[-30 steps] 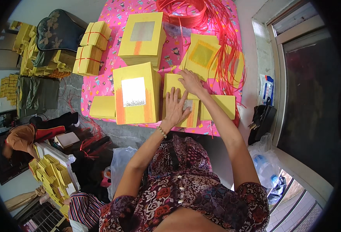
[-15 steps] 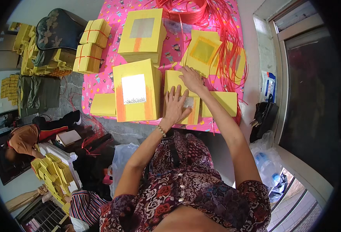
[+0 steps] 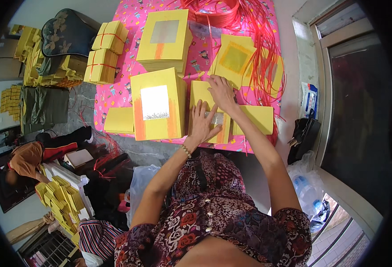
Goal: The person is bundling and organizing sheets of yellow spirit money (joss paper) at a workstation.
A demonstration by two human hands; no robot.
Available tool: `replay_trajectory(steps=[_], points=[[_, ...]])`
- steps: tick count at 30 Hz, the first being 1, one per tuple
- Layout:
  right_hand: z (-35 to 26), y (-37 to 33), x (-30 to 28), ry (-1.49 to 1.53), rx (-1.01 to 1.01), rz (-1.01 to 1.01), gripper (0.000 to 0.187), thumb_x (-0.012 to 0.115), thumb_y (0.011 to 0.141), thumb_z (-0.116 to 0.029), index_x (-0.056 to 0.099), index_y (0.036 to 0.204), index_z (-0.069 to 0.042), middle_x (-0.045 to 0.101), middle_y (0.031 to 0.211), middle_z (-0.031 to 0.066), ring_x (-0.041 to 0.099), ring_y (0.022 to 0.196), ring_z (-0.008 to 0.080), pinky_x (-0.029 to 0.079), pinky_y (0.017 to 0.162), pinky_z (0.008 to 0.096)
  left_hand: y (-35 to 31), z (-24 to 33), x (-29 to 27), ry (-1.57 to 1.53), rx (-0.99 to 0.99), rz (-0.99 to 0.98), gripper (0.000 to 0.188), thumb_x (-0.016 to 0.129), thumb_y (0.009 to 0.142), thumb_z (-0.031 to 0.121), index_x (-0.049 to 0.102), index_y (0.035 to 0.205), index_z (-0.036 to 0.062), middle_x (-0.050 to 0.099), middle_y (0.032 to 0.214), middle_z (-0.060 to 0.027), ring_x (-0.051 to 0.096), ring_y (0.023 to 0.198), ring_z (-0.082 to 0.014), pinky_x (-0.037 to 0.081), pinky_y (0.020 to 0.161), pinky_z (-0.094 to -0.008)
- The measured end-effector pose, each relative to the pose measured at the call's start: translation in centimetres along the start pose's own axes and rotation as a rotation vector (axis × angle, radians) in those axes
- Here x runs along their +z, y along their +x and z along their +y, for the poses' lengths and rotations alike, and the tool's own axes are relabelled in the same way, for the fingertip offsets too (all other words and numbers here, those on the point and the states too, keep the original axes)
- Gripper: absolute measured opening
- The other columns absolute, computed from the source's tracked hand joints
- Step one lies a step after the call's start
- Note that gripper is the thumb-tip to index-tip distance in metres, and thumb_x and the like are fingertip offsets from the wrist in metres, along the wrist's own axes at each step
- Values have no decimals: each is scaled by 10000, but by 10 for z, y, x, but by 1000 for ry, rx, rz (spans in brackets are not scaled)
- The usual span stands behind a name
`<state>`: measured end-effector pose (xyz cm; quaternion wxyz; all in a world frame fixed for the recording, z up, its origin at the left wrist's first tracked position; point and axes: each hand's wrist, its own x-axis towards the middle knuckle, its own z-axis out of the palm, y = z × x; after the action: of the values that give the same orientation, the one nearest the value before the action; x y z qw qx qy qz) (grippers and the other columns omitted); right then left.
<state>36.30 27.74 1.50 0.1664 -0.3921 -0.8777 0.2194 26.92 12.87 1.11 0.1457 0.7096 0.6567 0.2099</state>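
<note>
Yellow paper, piled into a low stack with a silver patch [image 3: 199, 91], lies under both hands at the near edge of the pink-covered tabletop [image 3: 109, 98], just right of a tall patched stack [image 3: 158, 127]. The left hand [image 3: 201, 125] rests with its fingers spread over the paper near the patch, thumb out to the right; it pinches nothing that shows. The right hand [image 3: 222, 94] reaches across the far part of the low stack, fingers close together and bent near its far edge; whether that grip pinches a sheet, I cannot tell.

Little has changed over the last second: both hands stay on the same stack, which keeps its place among its neighbours, while the whole view has shifted slightly. This suggests the paper is being steadied or pressed, its handling unfinished.

To the right, a plain yellow pile [image 3: 259, 116] lies partly behind the forearm. Beyond it, loose patched sheets [image 3: 234, 58] lie partly beneath red plastic strands [image 3: 265, 44], near a red coil [image 3: 218, 18].
</note>
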Motion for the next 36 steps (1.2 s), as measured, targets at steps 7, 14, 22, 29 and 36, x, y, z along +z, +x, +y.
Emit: replay_trajectory(steps=[7,14,22,29,36], points=[[-19,-97,-2,-165,-32,-37,532,563,893,-133,428,1389,3,391,1463,190,296,1413,335,204,1160,498,-4,-7,9,-21,6,-5,834,692,705,521,465,1404,129,336,1415,-283,203,1379,-481,153,1118,-625],[-17,-121,-4,-160,7,-192,662,556,912,-197,284,1483,-2,249,1561,161,184,1465,303,93,1189,501,-6,-8,11,1,33,2,893,710,670,526,435,1434,155,326,1419,-273,203,1371,-489,196,1098,-625],[-16,-125,2,-138,5,-202,763,532,917,-396,252,1489,24,204,1571,185,133,1478,300,67,1192,500,-9,-17,-2,-213,69,-30,898,647,706,496,378,1451,74,260,1495,-265,164,1407,-480,143,1131,-611],[-16,-125,4,-140,9,-196,767,536,920,-393,249,1484,40,188,1572,205,127,1477,320,62,1193,496,-21,-9,-6,95,-3,-24,747,571,815,406,377,1455,72,278,1501,-238,184,1404,-459,153,1134,-592],[-15,-123,-1,-181,-104,-262,702,526,930,-317,257,1489,12,205,1573,174,135,1476,303,110,1199,461,-24,-6,-5,133,-46,-2,645,518,868,305,376,1471,124,332,1465,-236,263,1351,-472,178,1123,-592]])
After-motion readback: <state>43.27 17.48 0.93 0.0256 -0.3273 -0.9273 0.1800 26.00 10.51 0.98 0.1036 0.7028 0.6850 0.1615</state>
